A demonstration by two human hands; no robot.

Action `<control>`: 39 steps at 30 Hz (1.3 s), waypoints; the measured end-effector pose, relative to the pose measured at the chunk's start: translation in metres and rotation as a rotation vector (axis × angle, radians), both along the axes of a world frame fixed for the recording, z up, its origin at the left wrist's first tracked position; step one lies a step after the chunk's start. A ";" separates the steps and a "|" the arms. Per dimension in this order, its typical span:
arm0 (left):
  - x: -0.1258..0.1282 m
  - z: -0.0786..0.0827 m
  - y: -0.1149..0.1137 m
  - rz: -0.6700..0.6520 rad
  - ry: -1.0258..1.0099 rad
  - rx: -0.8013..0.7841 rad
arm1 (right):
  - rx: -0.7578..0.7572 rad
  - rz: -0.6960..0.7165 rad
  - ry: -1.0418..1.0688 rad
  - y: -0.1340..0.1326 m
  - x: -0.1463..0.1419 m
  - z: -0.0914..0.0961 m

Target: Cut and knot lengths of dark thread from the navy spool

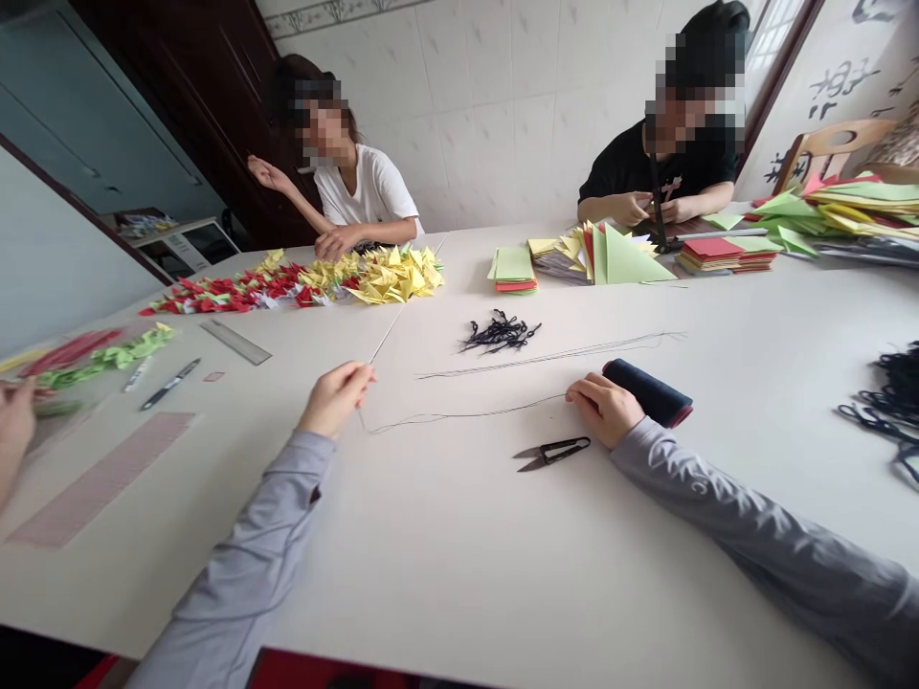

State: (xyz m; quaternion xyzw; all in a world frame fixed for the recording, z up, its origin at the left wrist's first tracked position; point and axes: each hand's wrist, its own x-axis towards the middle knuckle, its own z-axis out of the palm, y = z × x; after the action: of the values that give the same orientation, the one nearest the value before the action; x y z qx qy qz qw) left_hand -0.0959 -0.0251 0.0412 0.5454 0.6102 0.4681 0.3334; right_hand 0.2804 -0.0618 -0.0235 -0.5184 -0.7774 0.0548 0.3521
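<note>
My left hand point(334, 400) pinches a thin dark thread point(459, 415) between its fingertips above the white table point(431, 593). The thread sags across the tabletop to my right hand point(603, 410), which grips a dark navy thread spool point(646, 392) lying on its side. Just below my right hand lie black thread snips point(551, 454). A small bunch of black cords point(499, 332) and a long loose strand point(552, 354) lie farther ahead.
Two seated people fold paper at the far side, beside rows of red, yellow and green paper cranes point(302, 279) and coloured paper stacks point(603, 256). A third person's hand point(14, 421) works at left, near a ruler point(235, 342) and pen point(170, 384). Black cords point(886, 407) lie at right.
</note>
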 end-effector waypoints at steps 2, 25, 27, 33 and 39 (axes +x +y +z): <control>0.046 0.007 0.004 -0.159 0.043 0.075 | 0.037 0.012 -0.003 -0.002 -0.001 0.000; 0.221 -0.035 0.005 -0.704 0.335 0.002 | 0.051 -0.060 0.051 0.000 0.000 0.002; 0.221 -0.037 0.005 -0.719 0.320 0.012 | 0.058 -0.048 0.053 0.000 0.001 0.002; 0.221 -0.037 0.008 -0.758 0.283 0.017 | 0.077 -0.062 0.059 0.003 0.007 -0.001; 0.205 -0.038 0.011 -0.747 0.312 0.000 | -0.012 -0.173 -0.071 0.001 0.015 0.011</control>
State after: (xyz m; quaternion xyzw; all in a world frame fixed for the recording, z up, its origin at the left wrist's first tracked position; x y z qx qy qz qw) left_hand 0.1095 -0.0145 0.0028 0.7942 0.4134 0.2264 0.3836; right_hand 0.2954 -0.0610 -0.0127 -0.5874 -0.7412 0.0105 0.3247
